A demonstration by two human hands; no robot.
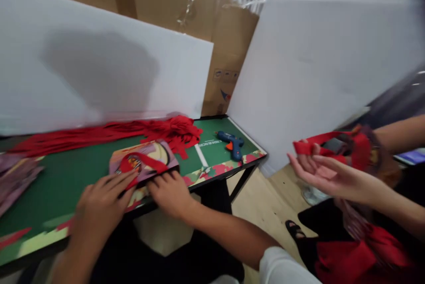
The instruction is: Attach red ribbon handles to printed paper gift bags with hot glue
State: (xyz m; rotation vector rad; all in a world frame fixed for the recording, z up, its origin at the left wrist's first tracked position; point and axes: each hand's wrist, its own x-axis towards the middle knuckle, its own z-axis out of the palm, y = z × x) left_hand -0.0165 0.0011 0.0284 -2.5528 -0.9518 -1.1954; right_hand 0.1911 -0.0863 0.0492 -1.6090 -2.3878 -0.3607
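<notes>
A small printed bag (169,153) in purple and yellow lies near the front edge of the green table, a red strap (149,161) looping over it. My left hand (102,200) closes on the bag's near left side, fingers over the strap's end. Against the near right edge, my right hand (172,193) has its fingers curled onto the bag, the tips partly hidden. Behind the bag stretches a long bundle of red straps (99,133).
A blue glue gun (234,142) rests on the table (63,186) at right. Folded printed material (16,175) lies far left. White boards (83,67) and cardboard (166,0) stand behind. At right, another person's hands (345,175) hold a red-strapped bag (361,149).
</notes>
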